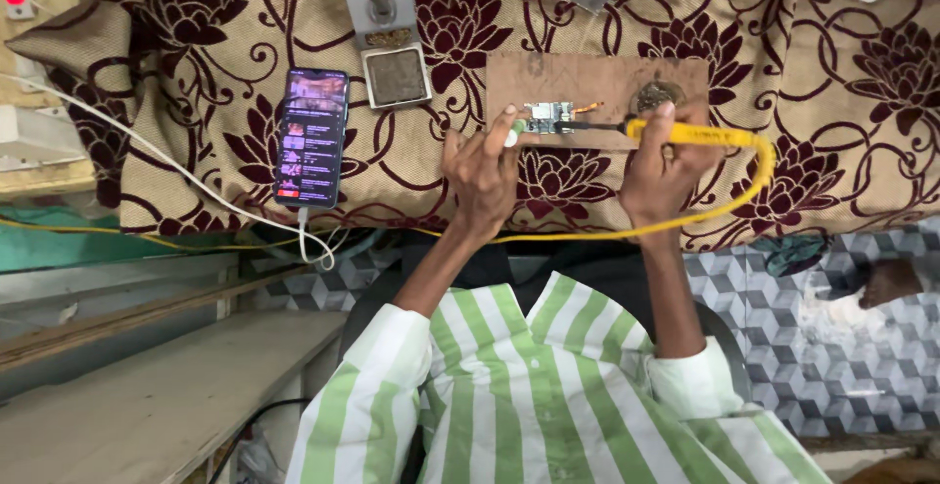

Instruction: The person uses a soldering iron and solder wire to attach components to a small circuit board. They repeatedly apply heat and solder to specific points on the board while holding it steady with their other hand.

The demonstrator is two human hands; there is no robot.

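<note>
Circuit board (546, 117) at left hand (482, 173) fingertips

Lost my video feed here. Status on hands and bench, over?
Right hand gripping yellow soldering iron, tip on small circuit board. Left hand steadying board on brown work pad. Phone off to side, nothing in the way.

Even, fairly bright light falls from above with soft shadows. The picture is slightly soft, and edges bend a little.
</note>
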